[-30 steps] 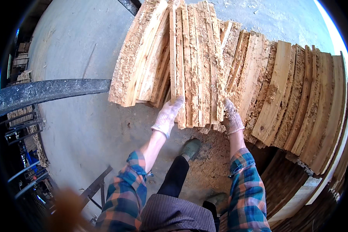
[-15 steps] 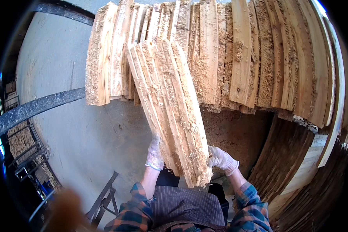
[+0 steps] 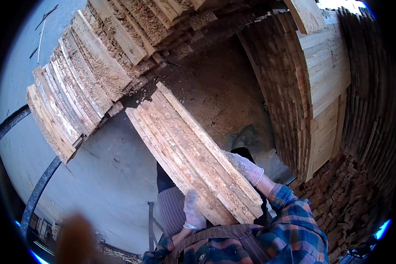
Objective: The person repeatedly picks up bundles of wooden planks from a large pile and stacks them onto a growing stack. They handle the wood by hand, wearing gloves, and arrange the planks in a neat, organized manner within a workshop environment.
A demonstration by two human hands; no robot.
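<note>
A bundle of rough wooden boards point(image 3: 193, 154), dusted with sawdust, is carried between my two gloved hands in front of my apron. My left hand point(image 3: 192, 210) clasps the bundle's left side near its close end, thumb lying over the top edge. Along the right side, my right hand point(image 3: 245, 168) presses against the outer board, its fingers partly hidden beneath. The bundle slants from upper left to lower right, its far end near a long row of similar boards point(image 3: 92, 61).
At the right stands a tall stack of boards point(image 3: 277, 88) with a pale plank face point(image 3: 325, 66). Behind it rise darker stacks point(image 3: 369, 97), and many small board ends point(image 3: 343, 198) are piled lower right. A metal bar point(image 3: 42, 185) crosses the left. Sawdust covers the floor point(image 3: 215, 92) ahead.
My view has swung to the right, so the board row now sits at upper left. The bundle has come away from the row, tilting further left, still held in both hands.
</note>
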